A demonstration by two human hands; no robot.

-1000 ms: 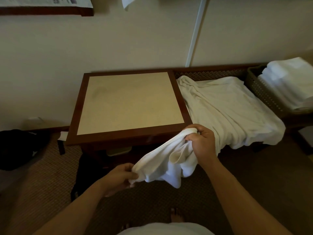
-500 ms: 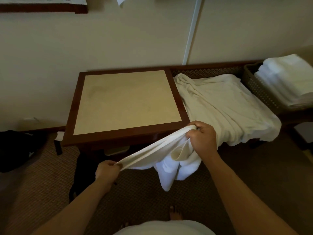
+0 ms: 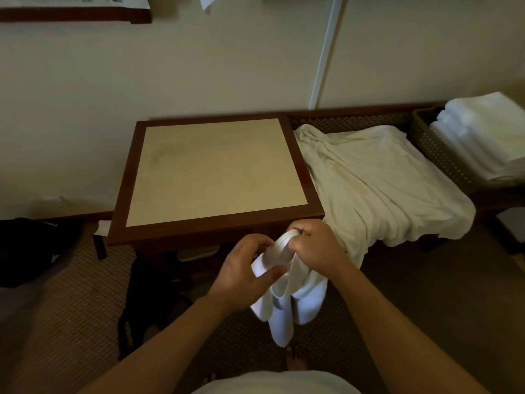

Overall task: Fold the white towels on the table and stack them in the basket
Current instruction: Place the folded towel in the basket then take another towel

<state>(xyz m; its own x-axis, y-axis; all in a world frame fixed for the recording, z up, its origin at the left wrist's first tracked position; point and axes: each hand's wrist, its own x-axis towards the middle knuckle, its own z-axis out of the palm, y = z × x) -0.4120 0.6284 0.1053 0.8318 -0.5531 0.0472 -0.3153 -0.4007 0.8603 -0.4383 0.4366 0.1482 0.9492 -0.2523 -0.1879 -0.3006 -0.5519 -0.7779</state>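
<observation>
Towel bunched, hanging before table. Gripped in right hand; pinched by left hand just beside.

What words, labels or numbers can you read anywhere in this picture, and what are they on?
Nothing can be read.
Framed sheet on the wall, top left: dark printed marks along its edge, too blurred and cut off to read.
White towel, folded towels, basket, table: no text visible.
</observation>
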